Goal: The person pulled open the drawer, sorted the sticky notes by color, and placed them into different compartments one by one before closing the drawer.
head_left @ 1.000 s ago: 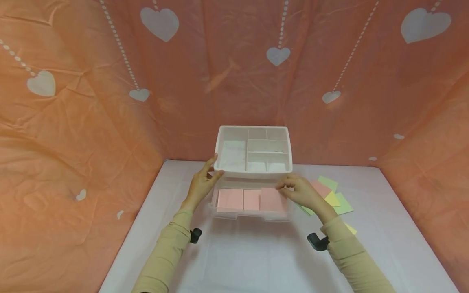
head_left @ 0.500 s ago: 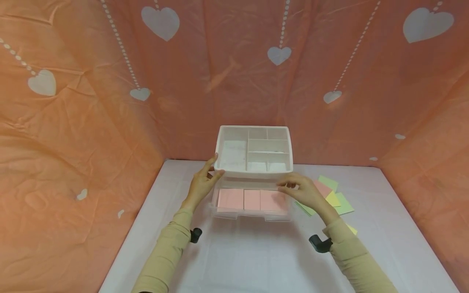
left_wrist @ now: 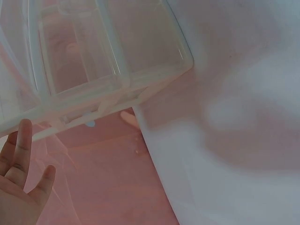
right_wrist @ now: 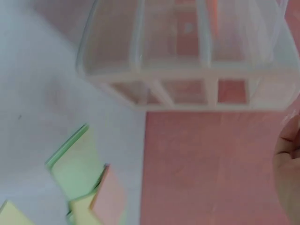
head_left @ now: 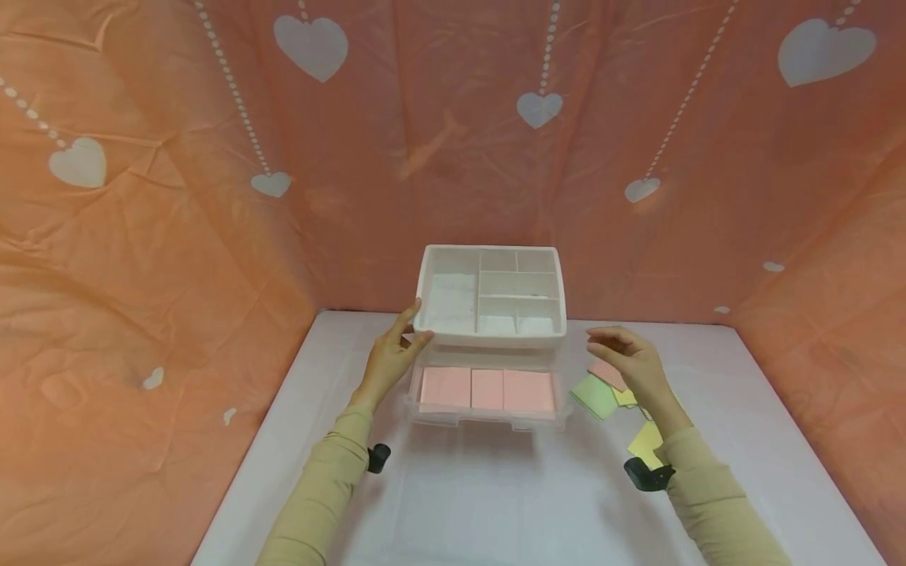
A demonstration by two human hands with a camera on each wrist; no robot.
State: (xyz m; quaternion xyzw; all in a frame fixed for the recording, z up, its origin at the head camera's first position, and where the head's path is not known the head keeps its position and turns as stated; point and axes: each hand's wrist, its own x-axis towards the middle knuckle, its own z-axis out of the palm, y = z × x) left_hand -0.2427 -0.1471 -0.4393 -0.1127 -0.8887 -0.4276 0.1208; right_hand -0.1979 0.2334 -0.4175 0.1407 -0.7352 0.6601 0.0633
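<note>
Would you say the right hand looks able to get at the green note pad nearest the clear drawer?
Probably yes: the right hand appears to hold nothing and hovers close by, and most of the green note pad lies uncovered on the table.

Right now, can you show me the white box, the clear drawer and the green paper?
White box (head_left: 488,341): head view, on its front top rim.
Clear drawer (head_left: 439,418): head view, on its front edge.
Green paper (head_left: 596,396): head view, on its middle.

Creased orange cloth with white hearts on dotted lines, behind and beside a white tabletop.
</note>
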